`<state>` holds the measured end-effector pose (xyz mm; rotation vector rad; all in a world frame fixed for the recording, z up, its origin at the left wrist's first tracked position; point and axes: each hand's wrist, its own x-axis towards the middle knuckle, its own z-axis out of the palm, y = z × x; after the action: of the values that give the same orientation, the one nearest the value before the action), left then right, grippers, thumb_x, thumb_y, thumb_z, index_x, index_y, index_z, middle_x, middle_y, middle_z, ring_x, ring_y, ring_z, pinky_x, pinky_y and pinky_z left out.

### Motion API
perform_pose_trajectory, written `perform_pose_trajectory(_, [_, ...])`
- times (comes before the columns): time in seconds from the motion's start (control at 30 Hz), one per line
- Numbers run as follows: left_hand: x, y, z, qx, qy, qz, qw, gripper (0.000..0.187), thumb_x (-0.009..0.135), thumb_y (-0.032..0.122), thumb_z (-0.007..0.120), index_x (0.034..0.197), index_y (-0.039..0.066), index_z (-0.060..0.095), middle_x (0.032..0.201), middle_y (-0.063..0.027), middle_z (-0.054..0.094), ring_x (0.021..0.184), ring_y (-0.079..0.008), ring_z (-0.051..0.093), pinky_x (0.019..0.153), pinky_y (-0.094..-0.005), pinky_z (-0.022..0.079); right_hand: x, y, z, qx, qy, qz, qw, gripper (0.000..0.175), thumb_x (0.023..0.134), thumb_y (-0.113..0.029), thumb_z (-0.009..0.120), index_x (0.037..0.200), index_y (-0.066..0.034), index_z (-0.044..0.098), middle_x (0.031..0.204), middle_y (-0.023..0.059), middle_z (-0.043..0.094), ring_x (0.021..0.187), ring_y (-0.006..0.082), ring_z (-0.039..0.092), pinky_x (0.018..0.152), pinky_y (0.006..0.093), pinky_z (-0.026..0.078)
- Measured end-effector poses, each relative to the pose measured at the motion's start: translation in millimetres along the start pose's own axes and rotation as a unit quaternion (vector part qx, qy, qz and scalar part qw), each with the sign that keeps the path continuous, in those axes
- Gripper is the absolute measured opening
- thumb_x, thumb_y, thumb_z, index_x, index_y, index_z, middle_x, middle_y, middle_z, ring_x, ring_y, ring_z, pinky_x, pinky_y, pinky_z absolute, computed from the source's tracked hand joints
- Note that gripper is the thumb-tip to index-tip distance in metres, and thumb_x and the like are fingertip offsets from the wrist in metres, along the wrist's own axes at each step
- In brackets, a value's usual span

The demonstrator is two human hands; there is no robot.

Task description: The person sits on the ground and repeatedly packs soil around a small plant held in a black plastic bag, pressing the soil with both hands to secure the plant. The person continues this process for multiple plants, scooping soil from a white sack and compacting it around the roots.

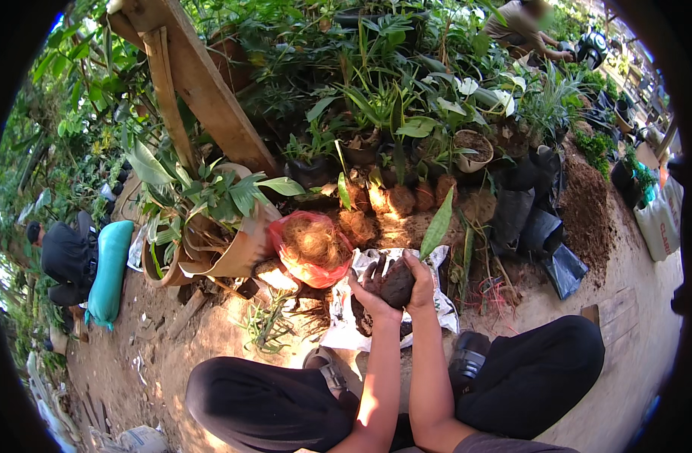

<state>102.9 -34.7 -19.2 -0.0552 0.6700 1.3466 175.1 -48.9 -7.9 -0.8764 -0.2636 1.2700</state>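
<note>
Between my two hands is a dark, wet ball of soil (397, 283), with a single pointed green leaf (438, 227) rising from it. My left hand (373, 291) cups the ball from the left, its fingers smeared with mud. From the right, my right hand (419, 283) presses against it, thumb near the base of the leaf. Below them a white plastic sack (337, 323) lies spread on the ground with dark soil on it. Just left of the sack sits a red plastic bag (309, 278) full of brown coconut fibre (314, 240).
Several fibre-wrapped root balls (357, 227) line the ground ahead. Black plastic grow bags (541, 232) and a soil heap (586, 209) lie right. A tilted clay pot (232, 249) and a wooden beam (210, 85) stand left. One person (68, 255) crouches at far left, another (518, 31) at upper right.
</note>
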Motion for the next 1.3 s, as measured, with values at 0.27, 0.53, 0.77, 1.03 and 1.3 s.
perform_pose_trajectory(0.27, [-6.2, 8.2, 5.1, -0.076, -0.069, 0.031, 0.994, 0.087, 0.083, 0.077, 0.041, 0.128, 0.003, 0.043, 0.128, -0.0209, 0.053, 0.121, -0.0383, 0.051, 0.102, -0.0533, 0.043, -0.1, -2.2, 11.0, -0.104, 0.014, -0.070, 0.992, 0.035, 0.093, -0.033, 0.063, 0.100, 0.0016, 0.065, 0.090, 0.0074, 0.068, 0.079, 0.0160, 0.064, 0.074, 0.0279, 0.051])
perform_pose_trajectory(0.53, [-11.7, -2.1, 7.4, 0.037, -0.022, 0.038, 0.998, 0.077, 0.082, 0.078, 0.045, 0.118, 0.011, 0.056, 0.117, -0.0074, 0.061, 0.108, -0.0221, 0.060, 0.097, -0.0363, 0.047, 3.1, -19.8, 17.0, -0.129, -0.113, 0.064, 0.983, 0.030, 0.084, -0.021, 0.071, 0.105, 0.0004, 0.068, 0.092, 0.0060, 0.070, 0.080, 0.0141, 0.065, 0.076, 0.0270, 0.051])
perform_pose_trajectory(0.77, [-21.6, 9.0, 24.7, 0.034, 0.046, 0.114, 0.992, 0.061, 0.091, 0.061, 0.050, 0.106, 0.003, 0.058, 0.095, -0.0062, 0.061, 0.093, -0.0176, 0.061, 0.088, -0.0324, 0.051, 5.8, -15.0, 22.9, -0.088, -0.167, 0.131, 0.973, 0.022, 0.083, -0.020, 0.068, 0.093, -0.0009, 0.068, 0.087, 0.0083, 0.070, 0.073, 0.0175, 0.067, 0.071, 0.0283, 0.054])
perform_pose_trajectory(1.03, [-37.9, 7.5, 33.9, 0.104, 0.026, 0.228, 0.968, 0.057, 0.095, 0.059, 0.043, 0.103, 0.006, 0.061, 0.098, -0.0063, 0.065, 0.095, -0.0194, 0.063, 0.087, -0.0339, 0.051, 2.4, -12.4, 27.2, 0.005, -0.180, 0.179, 0.967, 0.017, 0.079, -0.016, 0.065, 0.087, -0.0002, 0.064, 0.079, 0.0090, 0.066, 0.069, 0.0190, 0.065, 0.069, 0.0300, 0.054])
perform_pose_trajectory(1.3, [-20.7, 24.5, 29.1, -0.037, 0.043, 0.036, 0.998, 0.084, 0.082, 0.075, 0.047, 0.124, 0.003, 0.046, 0.108, -0.0144, 0.060, 0.104, -0.0288, 0.060, 0.097, -0.0453, 0.047, -4.7, -14.7, 31.4, -0.075, -0.056, 0.081, 0.992, 0.040, 0.091, -0.037, 0.065, 0.100, 0.0020, 0.066, 0.089, 0.0089, 0.069, 0.078, 0.0169, 0.066, 0.074, 0.0293, 0.054])
